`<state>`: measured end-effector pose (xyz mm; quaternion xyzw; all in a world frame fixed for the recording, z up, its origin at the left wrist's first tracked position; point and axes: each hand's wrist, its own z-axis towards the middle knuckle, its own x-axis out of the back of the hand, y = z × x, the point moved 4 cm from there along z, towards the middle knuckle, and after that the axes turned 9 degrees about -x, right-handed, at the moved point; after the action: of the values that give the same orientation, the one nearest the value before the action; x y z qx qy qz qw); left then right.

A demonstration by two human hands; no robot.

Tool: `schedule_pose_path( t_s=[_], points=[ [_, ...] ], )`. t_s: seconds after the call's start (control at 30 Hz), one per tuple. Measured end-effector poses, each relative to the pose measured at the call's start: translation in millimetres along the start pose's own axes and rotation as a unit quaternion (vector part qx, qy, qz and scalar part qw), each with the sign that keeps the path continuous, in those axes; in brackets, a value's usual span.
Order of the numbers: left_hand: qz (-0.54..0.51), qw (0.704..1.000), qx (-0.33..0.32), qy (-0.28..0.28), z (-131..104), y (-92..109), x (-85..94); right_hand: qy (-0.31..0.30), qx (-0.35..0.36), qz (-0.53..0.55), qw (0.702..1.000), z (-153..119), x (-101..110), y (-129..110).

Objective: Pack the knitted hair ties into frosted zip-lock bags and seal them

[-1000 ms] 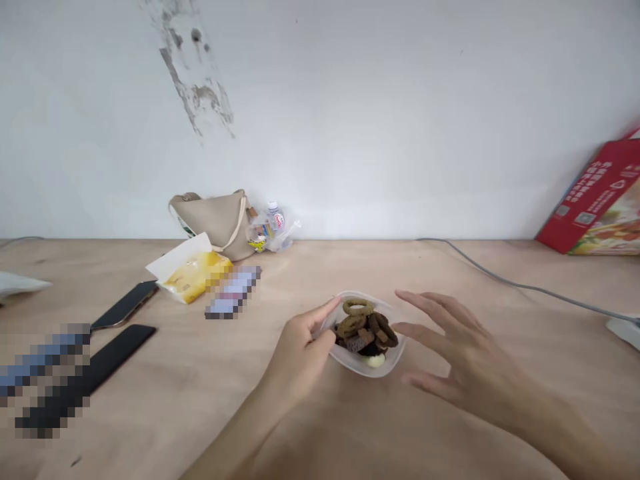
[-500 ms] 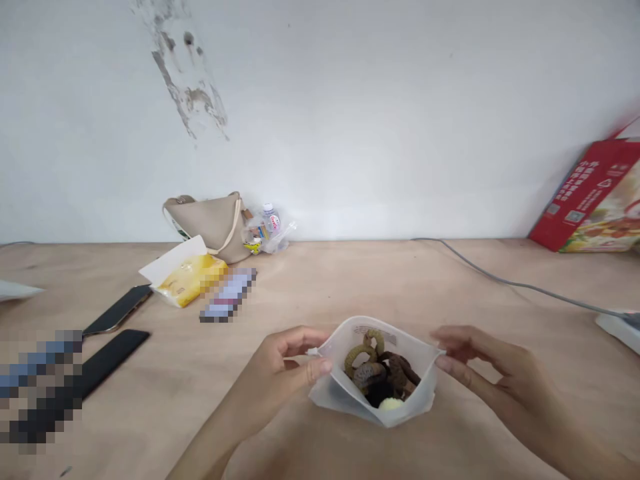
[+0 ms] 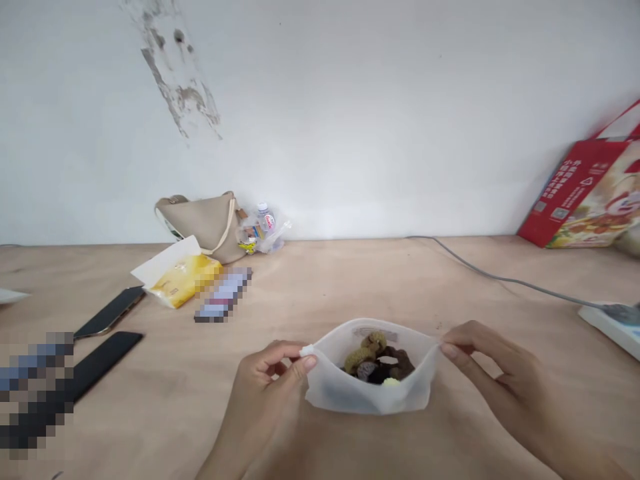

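Observation:
A frosted, translucent bag (image 3: 400,401) stands on the wooden table near its front, its mouth spread apart. Inside lie several fuzzy rings, among them olive-green ones (image 3: 358,359), dark brown ones (image 3: 404,364) and a pale yellow one (image 3: 391,382); a black one is partly hidden by the front wall. My left hand (image 3: 273,383) pinches the left corner of the mouth, at the white slider, between thumb and fingers. At the right corner, my right hand (image 3: 493,370) has thumb and fingertips closed on the bag's edge.
Left on the table (image 3: 330,293) are phones (image 3: 110,311), a yellow tissue pack (image 3: 183,280) and a beige handbag (image 3: 200,220), with a plastic bag holding a bottle (image 3: 265,220) beside it. At right are a red box (image 3: 565,190), a grey cable (image 3: 480,270) and a white power strip (image 3: 613,327).
The bag's mouth is pulled wider and flatter, and its front wall has risen over more of the rings. Both hands now pinch the corners more tightly. The view has shifted slightly right.

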<state>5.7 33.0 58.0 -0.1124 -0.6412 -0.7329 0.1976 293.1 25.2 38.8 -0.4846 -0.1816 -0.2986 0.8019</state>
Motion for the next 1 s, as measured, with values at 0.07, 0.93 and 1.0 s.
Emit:
schedule_pose_path(
  t_s=[0.07, 0.93, 1.0],
  points=[
    [-0.014, 1.0, -0.001, -0.003, -2.0, 2.1, -3.5, 0.033, 0.022, -0.041, 0.998, 4.0, 0.3, -15.4],
    [0.158, 0.956, -0.17, -0.179, -20.3, -22.8, 4.5, 0.05, 0.259, -0.301, 0.916, -37.0, -8.1, -36.6],
    [0.197, 0.918, -0.29, -0.183, -26.1, -12.3, -22.5, 0.052, 0.242, -0.292, 0.924, -41.0, -36.8, -41.9]
  ],
)
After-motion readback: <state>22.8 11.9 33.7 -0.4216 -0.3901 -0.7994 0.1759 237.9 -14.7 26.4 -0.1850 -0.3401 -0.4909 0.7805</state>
